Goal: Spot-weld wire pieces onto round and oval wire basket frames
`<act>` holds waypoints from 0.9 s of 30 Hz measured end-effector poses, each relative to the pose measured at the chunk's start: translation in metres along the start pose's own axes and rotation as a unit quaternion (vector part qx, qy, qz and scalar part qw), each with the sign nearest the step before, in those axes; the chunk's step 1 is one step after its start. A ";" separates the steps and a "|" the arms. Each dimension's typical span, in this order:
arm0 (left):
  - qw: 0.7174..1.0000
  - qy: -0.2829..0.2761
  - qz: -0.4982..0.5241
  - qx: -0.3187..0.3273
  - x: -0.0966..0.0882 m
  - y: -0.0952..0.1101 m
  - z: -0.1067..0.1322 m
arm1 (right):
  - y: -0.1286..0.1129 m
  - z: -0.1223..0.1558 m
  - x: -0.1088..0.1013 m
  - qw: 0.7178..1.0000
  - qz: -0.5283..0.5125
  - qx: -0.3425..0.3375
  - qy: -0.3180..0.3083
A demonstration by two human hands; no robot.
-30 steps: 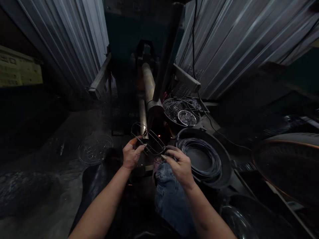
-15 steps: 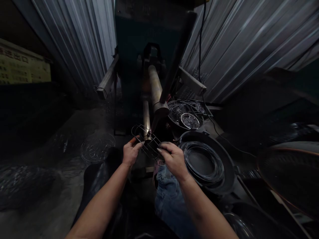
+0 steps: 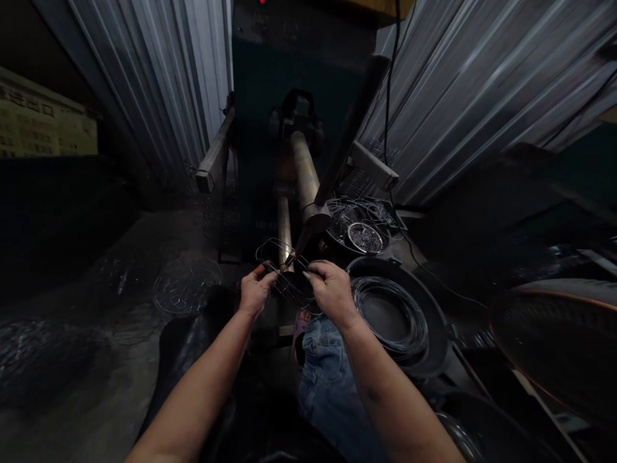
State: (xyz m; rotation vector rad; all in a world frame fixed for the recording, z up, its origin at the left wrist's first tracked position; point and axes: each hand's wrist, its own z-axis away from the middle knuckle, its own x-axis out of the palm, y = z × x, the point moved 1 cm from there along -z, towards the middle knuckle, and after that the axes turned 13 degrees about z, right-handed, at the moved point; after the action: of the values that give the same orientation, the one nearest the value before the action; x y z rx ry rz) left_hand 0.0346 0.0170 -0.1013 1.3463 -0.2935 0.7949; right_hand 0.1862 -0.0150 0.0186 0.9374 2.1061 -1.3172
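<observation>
Between my hands is a small wire frame (image 3: 276,245) made of bent metal wires, held at the tips of a spot-welding machine's electrodes. My left hand (image 3: 255,289) pinches its left side, with something orange at the index finger. On the right side, my right hand (image 3: 331,290) grips the frame between thumb and fingers. The lower electrode arm (image 3: 285,231) stands just behind the frame, and the thicker upper arm (image 3: 306,170) slopes down toward it with a dark rod attached. Fine details of the wires are too dark to make out.
A black pan (image 3: 441,334) with coiled wire rings stands to the right. Behind it, a basin (image 3: 332,235) holds loose wire pieces and a small round dish (image 3: 365,238). Wire rings (image 3: 187,286) lie on the floor at left. A yellow crate (image 3: 48,122) is far left.
The wire frame has been tilted and turned between my hands at the electrode tips. My right hand has shifted slightly up and left. The camera view has moved a little.
</observation>
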 end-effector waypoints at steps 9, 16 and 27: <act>0.997 -0.039 0.065 -0.016 0.001 -0.014 0.011 | 0.040 0.040 -0.010 0.990 -0.096 0.099 0.015; 0.998 -0.031 -0.015 0.047 -0.002 -0.033 0.013 | 0.054 0.052 -0.005 0.980 -0.144 0.134 0.025; 0.993 -0.036 -0.099 0.057 -0.012 -0.015 0.012 | 0.038 0.054 -0.002 0.985 -0.140 0.104 -0.011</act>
State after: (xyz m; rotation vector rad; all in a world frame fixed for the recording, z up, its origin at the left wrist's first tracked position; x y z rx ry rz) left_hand 0.0386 0.0009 -0.1170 1.4887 -0.1703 0.6056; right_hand 0.2189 -0.0533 -0.0250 0.7197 2.1742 -1.7063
